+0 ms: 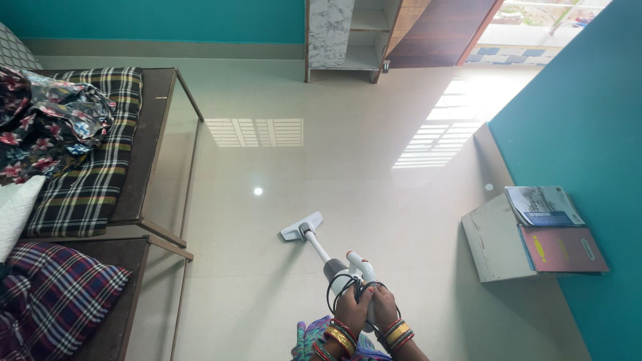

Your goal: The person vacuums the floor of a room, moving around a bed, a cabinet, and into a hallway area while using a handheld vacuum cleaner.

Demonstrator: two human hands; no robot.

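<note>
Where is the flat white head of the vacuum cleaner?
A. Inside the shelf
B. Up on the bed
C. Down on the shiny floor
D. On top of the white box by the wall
C. The vacuum head lies flat on the pale tiled floor, at the end of the white vacuum cleaner that the left hand and right hand grip together.

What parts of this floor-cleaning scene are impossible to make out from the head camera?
- White stick vacuum cleaner: its grip is hidden under the left hand and right hand.
- Looped black cord: its ends vanish behind the hands.
- Printed papers on the white box: print too small to make out.
- Dark checked pillow: cut off by the left and bottom edges.
</note>
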